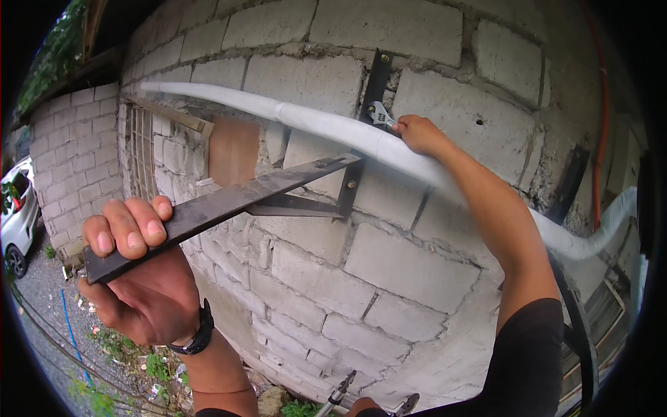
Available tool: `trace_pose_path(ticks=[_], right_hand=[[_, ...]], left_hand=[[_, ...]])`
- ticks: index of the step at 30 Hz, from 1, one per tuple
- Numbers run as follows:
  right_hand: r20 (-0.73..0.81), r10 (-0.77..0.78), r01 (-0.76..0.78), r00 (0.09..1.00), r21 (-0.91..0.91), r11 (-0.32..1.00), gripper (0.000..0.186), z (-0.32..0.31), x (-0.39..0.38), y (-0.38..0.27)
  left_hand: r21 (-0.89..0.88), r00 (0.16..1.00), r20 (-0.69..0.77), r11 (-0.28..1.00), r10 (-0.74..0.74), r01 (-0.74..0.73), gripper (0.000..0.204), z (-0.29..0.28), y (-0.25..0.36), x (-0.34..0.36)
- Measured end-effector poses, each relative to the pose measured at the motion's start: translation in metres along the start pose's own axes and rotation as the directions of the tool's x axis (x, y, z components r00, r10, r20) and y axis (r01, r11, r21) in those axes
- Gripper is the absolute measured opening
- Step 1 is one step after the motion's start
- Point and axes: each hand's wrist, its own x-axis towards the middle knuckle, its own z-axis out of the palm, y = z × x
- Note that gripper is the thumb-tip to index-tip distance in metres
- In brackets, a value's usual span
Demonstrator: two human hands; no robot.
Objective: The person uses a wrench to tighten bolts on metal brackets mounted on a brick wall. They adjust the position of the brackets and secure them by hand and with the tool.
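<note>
A black steel wall bracket (278,186) juts from the block wall, with a diagonal brace under its flat arm. My left hand (128,257), with a black watch at the wrist, grips the arm's outer end at the lower left. My right hand (417,132) is closed on the handle of a silver adjustable wrench (382,115), whose head is at a bolt on the bracket's upright plate (351,184), below the top bolt. A white wrapped pipe (326,127) crosses in front of the plate, just below my right hand; part of it is hidden behind my forearm.
A second dark bracket (571,181) and an orange hose (601,111) are at the right. A barred window (142,156) is in the left wall. A white car (19,236) stands on gravel at far left. A metal tool or ladder part (337,393) shows at the bottom.
</note>
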Motion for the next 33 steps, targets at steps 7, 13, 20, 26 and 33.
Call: trace_pose_path(ticks=[7,13,20,26,33], right_hand=[[0.008,0.026,-0.024,1.000,-0.197,0.980,0.040,-0.045,-0.007,-0.024],[0.218,-0.148,0.245,0.965,-0.538,0.807,0.038,-0.119,0.037,-0.033],[0.072,-0.155,0.171,0.985,-0.463,0.870,0.038,-0.122,0.034,-0.003],[-0.111,0.064,-0.067,0.992,-0.024,0.997,0.040,-0.049,-0.018,-0.005],[-0.050,0.011,-0.005,0.999,0.129,0.992,0.040,-0.014,-0.010,0.023]], left_hand=[[0.049,1.000,-0.019,0.999,-0.005,0.006,0.035,0.001,0.001,-0.001],[0.000,0.997,-0.071,1.000,0.006,-0.006,0.033,0.015,-0.004,-0.002],[0.009,0.997,-0.077,1.000,0.019,-0.018,0.033,0.012,-0.003,0.002],[0.033,0.996,-0.083,0.999,0.034,-0.031,0.033,0.010,0.000,0.000],[0.024,0.997,-0.072,1.000,0.012,-0.011,0.032,0.011,-0.003,-0.001]])
